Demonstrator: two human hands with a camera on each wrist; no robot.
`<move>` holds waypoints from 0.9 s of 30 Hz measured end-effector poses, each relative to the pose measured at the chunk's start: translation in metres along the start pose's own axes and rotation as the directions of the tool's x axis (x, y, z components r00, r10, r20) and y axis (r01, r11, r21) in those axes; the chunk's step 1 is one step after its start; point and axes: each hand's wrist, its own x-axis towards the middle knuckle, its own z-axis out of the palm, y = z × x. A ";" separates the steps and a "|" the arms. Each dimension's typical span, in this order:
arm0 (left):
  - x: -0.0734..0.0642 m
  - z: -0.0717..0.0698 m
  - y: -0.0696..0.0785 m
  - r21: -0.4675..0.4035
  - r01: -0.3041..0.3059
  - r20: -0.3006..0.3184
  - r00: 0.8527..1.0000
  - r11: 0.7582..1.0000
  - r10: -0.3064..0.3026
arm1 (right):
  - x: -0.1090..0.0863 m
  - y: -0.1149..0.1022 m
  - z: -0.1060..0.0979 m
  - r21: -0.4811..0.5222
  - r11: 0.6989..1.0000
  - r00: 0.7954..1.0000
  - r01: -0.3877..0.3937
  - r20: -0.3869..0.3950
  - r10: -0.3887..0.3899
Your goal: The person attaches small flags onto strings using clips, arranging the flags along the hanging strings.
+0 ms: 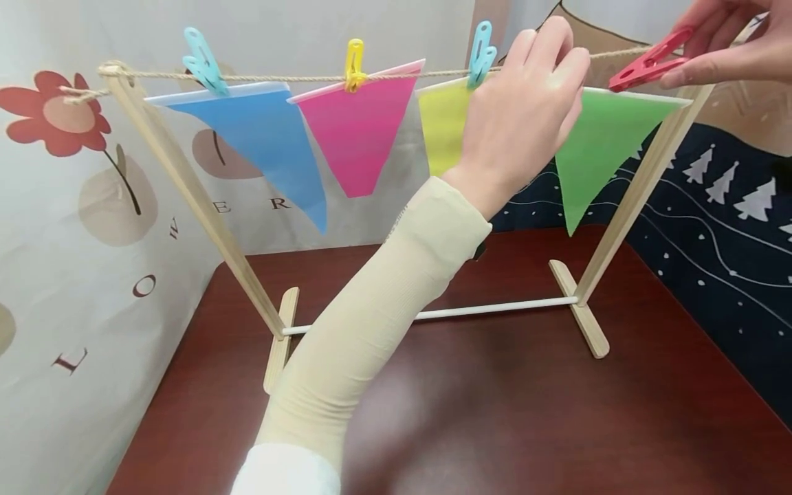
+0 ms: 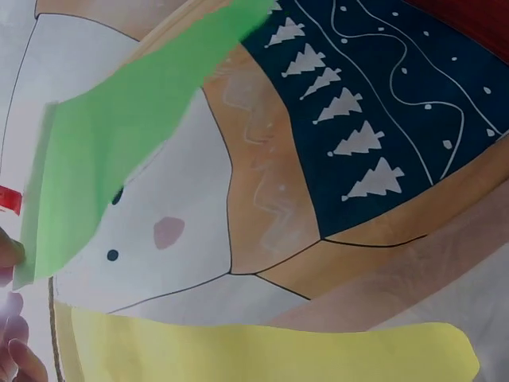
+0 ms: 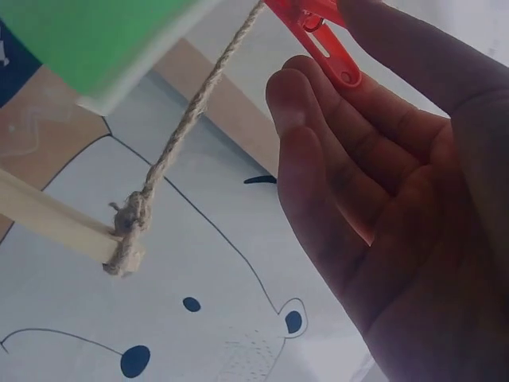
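In the head view my left hand [image 1: 516,113] reaches up to the rope [image 1: 619,53] and pinches the green pennant [image 1: 603,144] near its upper left corner. Its fingertips also show at the pennant's white edge in the left wrist view. At upper right, my right hand [image 1: 739,45] squeezes a red clothespin [image 1: 652,62] between thumb and fingers, its nose just over the pennant's top edge. The right wrist view shows the clothespin [image 3: 322,40] beside the rope. My left hand and forearm partly cover a yellow pennant [image 1: 442,130], which hangs by a light blue clothespin [image 1: 481,55].
A blue pennant [image 1: 247,130] and a pink pennant [image 1: 361,130] hang farther left, clipped by a blue clothespin [image 1: 204,60] and a yellow clothespin [image 1: 355,65]. Wooden posts [image 1: 198,199] carry the rope. A white rod [image 1: 495,309] joins their feet on the dark red table [image 1: 526,412].
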 end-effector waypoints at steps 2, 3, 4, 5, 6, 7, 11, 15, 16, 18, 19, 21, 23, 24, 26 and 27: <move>0.001 0.000 0.001 -0.006 0.014 0.000 1.000 1.000 -0.014 | -0.004 -0.009 -0.001 0.004 1.000 1.000 0.003 0.007 -0.003; 0.002 0.001 0.001 -0.004 0.018 -0.001 1.000 1.000 -0.018 | -0.005 -0.010 -0.002 0.003 1.000 1.000 0.004 0.006 -0.004; 0.002 0.001 0.001 -0.003 0.021 -0.003 1.000 1.000 -0.021 | -0.006 -0.010 -0.002 0.001 1.000 1.000 0.007 0.005 -0.007; 0.003 0.002 0.001 -0.001 0.023 -0.004 1.000 1.000 -0.023 | -0.007 -0.010 -0.002 -0.001 1.000 1.000 0.009 0.005 -0.009; 0.004 0.002 0.001 -0.002 0.026 -0.006 1.000 1.000 -0.026 | -0.007 -0.009 -0.003 -0.006 1.000 1.000 0.013 0.004 -0.013; 0.004 0.003 0.002 -0.004 0.028 -0.006 1.000 1.000 -0.028 | -0.007 -0.008 -0.003 -0.010 1.000 1.000 0.017 0.003 -0.017; 0.007 0.004 0.003 -0.037 0.044 0.001 0.999 0.998 -0.044 | -0.004 -0.005 -0.004 -0.041 0.998 0.999 0.047 0.000 -0.047; 0.008 0.005 0.003 -0.061 0.082 0.009 0.997 0.995 -0.082 | 0.002 -0.004 -0.006 -0.065 0.993 0.995 0.097 -0.006 -0.098; 0.009 0.005 0.003 -0.063 0.092 0.009 0.996 0.994 -0.091 | 0.003 -0.004 -0.007 -0.068 0.992 0.994 0.110 -0.007 -0.111; 0.010 0.006 0.003 -0.067 0.109 0.013 0.994 0.992 -0.109 | 0.006 -0.003 -0.009 -0.069 0.989 0.991 0.131 -0.009 -0.132; 0.011 0.006 0.003 -0.068 0.114 0.019 0.993 0.991 -0.113 | 0.006 -0.002 -0.010 -0.069 0.988 0.990 0.138 -0.009 -0.139; 0.012 0.006 0.003 -0.064 0.118 0.025 0.993 0.991 -0.117 | 0.008 -0.001 -0.012 -0.075 0.987 0.989 0.145 -0.008 -0.146; 0.013 0.007 0.003 -0.062 0.123 0.031 0.992 0.990 -0.121 | 0.008 0.001 -0.013 -0.078 0.986 0.989 0.148 -0.007 -0.149; 0.013 0.008 0.002 -0.059 0.126 0.031 0.992 0.990 -0.124 | 0.009 0.002 -0.013 -0.082 0.985 0.988 0.151 -0.008 -0.153; 0.013 0.008 0.002 -0.055 0.134 0.036 0.991 0.989 -0.132 | 0.009 0.003 -0.014 -0.085 0.985 0.988 0.153 -0.008 -0.154; 0.013 0.009 0.002 -0.056 0.139 0.038 0.990 0.989 -0.137 | 0.009 0.004 -0.014 -0.085 0.984 0.987 0.159 -0.009 -0.161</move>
